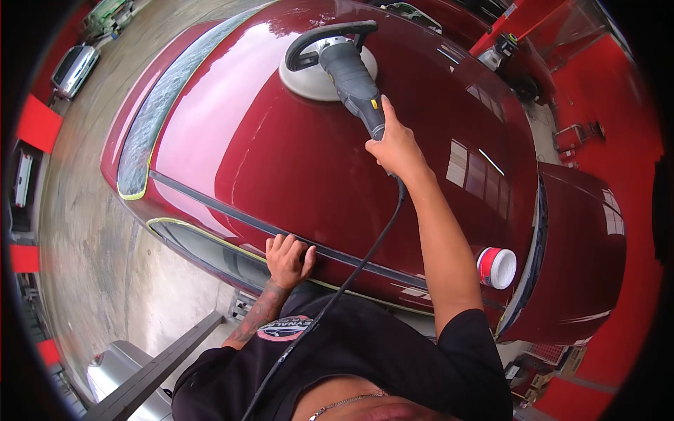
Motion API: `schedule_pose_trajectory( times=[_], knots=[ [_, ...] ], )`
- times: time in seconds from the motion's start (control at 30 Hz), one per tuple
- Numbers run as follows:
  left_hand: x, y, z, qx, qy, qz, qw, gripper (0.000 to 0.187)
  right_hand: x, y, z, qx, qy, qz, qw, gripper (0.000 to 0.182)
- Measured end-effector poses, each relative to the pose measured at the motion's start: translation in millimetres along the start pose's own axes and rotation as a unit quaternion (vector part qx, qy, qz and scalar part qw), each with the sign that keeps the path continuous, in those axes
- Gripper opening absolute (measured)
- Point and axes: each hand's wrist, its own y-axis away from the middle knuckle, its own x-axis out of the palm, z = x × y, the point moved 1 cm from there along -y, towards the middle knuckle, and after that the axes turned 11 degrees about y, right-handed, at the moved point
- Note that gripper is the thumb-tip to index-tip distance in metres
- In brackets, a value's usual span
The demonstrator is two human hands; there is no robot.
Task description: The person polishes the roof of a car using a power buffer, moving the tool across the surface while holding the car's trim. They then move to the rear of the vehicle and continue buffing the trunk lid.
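Observation:
Flat against the dark red car roof [316, 168] lies the pale round pad [309, 83] of a grey and black polisher [345, 69]. My right hand [397, 140] is closed round the rear end of its body, and a black cable [379, 242] runs from there down across my shirt. The polisher's front loop handle [309, 45] has no hand on it. My left hand [289, 259] rests at the roof's near edge, by the black trim strip [232, 209], its fingers bent; whether anything is under them is hidden. A red and white tub [497, 268] stands on the roof at the right.
Yellow-green tape borders the covered rear window [165, 95] and the side window [210, 245]. A metal bar [158, 365] crosses the lower left, over a silver car [116, 379]. Another car [76, 70] is parked far left. A red post [502, 28] stands at the upper right.

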Motion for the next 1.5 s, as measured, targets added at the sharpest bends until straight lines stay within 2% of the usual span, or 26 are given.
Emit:
schedule_pose_trajectory(
  times=[0.37,0.6,0.63,1.0,1.5],
  knots=[
    [4.0,-3.4,-4.4,0.0,0.008,-0.012,1.0,0.024,17.7,-5.7,35.5,-0.092,0.035,0.023,0.995,0.098],
    [-1.6,-3.5,-2.3,0.0,0.0,-0.01,1.0,0.025,31.4,24.3,63.7,-0.161,0.054,0.038,0.985,0.098],
    [-1.8,-3.3,-2.4,0.0,0.002,-0.01,1.0,0.026,29.8,30.1,69.4,-0.151,0.041,0.068,0.985,0.099],
    [-0.5,-3.2,-2.2,-0.006,0.001,-0.009,1.0,0.026,42.1,85.2,72.1,-0.182,0.035,0.123,0.975,0.099],
    [1.8,-5.7,0.0,-0.006,0.007,-0.008,1.0,0.024,49.5,127.4,64.8,-0.23,0.031,0.126,0.965,0.101]
  ],
)
